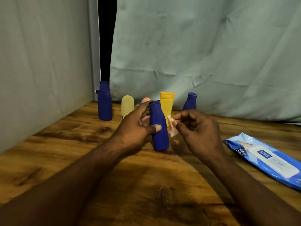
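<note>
A person's two bare forearms reach over a wooden bench [146, 185], seen from above and behind. The left hand [135, 128] grasps a dark blue bottle [158, 132] near the middle of the bench, with the thumb across its front and the fingers curled behind its neck. The bottle leans slightly to the left. Its base sits at or just above the wood; which one cannot be told. The right hand [200, 128] pinches a small crumpled wipe [172, 130] between thumb and fingertips, just beside the bottle's right flank and perhaps touching it.

The work appears to be wiping the bottle clean. To do it well, the left hand should probably keep a firm hold while the right hand presses the wipe flat against the side and draws it along. Turning the bottle bit by bit would bring round the part under the thumb.

Behind the hands, a row stands against a pale green cloth backdrop [195, 46]: a taller blue bottle [104, 103], a pale yellow bottle [127, 104], a peach-coloured container [145, 100] mostly hidden, a yellow tube [167, 101], and another blue bottle [190, 101]. A blue pack of wet wipes [263, 162] lies flat at the right.
</note>
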